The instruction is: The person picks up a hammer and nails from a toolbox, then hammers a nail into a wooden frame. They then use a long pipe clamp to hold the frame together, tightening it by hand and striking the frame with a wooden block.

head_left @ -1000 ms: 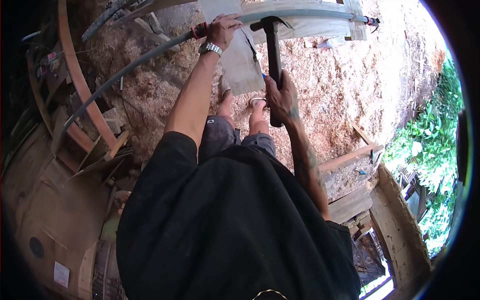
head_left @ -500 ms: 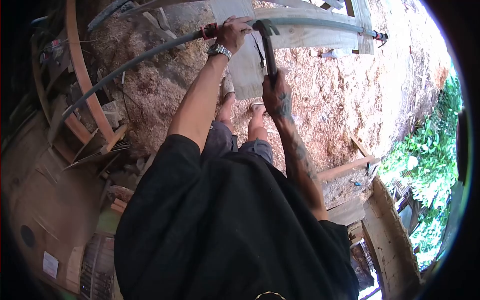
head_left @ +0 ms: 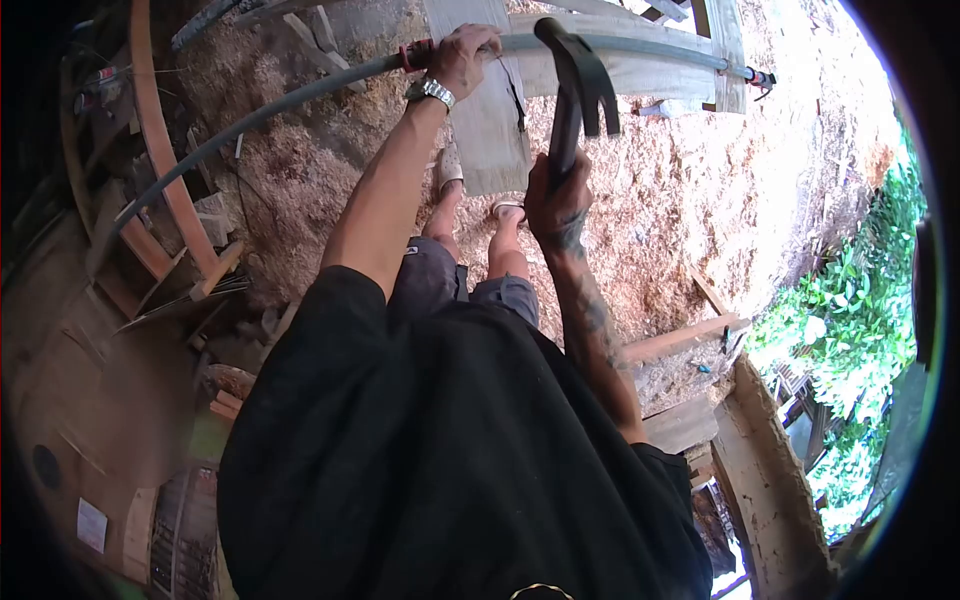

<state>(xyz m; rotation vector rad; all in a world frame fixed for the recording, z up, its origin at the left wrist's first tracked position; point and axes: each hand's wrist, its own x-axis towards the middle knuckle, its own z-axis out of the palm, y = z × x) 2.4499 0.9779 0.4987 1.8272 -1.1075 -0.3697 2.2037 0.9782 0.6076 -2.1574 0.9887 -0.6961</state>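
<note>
My right hand (head_left: 560, 205) is wrapped round the handle of a claw hammer (head_left: 578, 85), its dark head raised with the claw to the right. My left hand (head_left: 462, 58), with a metal-band watch (head_left: 432, 92) on the wrist, rests over a long grey pipe (head_left: 300, 95) at a pale wooden board (head_left: 490, 150). Its fingers are drawn together; whether something small is between them is hidden. Next to this hand sits a red and black fitting (head_left: 415, 55) on the pipe. A dark strip or crack (head_left: 516, 95) shows on the board.
Wood shavings (head_left: 650, 190) cover the ground around my feet. Pale planks (head_left: 620, 70) run under the pipe to the right, where another red and black fitting (head_left: 758, 77) ends it. Reddish timber (head_left: 165, 150) leans at left. A plank (head_left: 680, 340) lies at right, near green plants (head_left: 850, 320).
The hammer has risen away from the left fingertips, back toward me and slightly right, its head turning. My left hand stays at the pipe and board.
</note>
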